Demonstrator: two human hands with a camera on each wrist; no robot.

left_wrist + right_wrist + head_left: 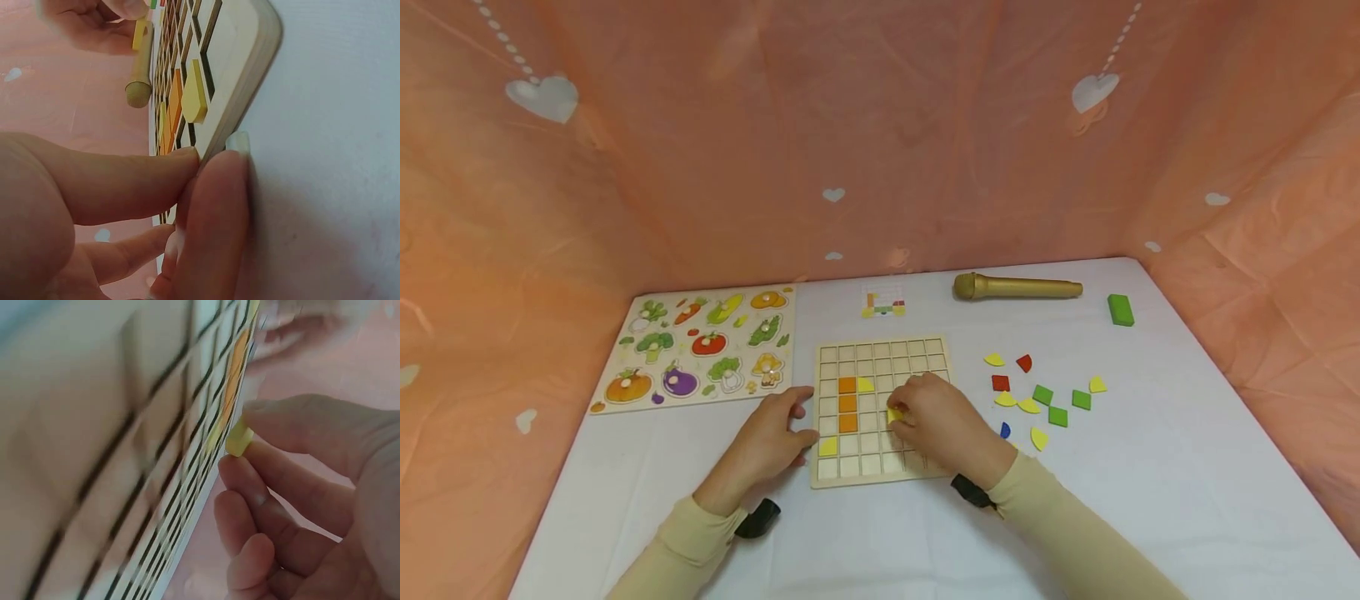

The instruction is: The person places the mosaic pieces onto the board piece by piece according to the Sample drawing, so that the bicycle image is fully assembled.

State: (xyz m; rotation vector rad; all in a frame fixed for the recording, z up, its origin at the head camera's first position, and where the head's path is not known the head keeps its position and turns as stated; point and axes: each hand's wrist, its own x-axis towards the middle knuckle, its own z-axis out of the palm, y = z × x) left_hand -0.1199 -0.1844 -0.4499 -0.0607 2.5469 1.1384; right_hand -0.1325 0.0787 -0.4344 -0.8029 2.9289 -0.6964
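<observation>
A wooden grid board (880,479) lies on the table with three orange squares (847,403) in a column. One yellow quarter-circle (866,385) sits beside the top square, and another yellow piece (195,94) is near the lower left corner. My right hand (943,429) is over the board's middle, pinching a small yellow piece (239,439) between thumb and forefinger close above the cells. At the board's left edge, my left hand (771,442) rests with thumb and forefinger spread, their tips touching the rim. Its other fingers are partly tucked below.
Loose green squares (1057,417), yellow quarter-circles (1039,438), red pieces (1001,382) and a blue piece (1005,430) lie right of the board. Behind it are a small pattern card (883,302) and a gold microphone (1018,287). A vegetable puzzle (700,350) is at left, a green block (1121,310) far right.
</observation>
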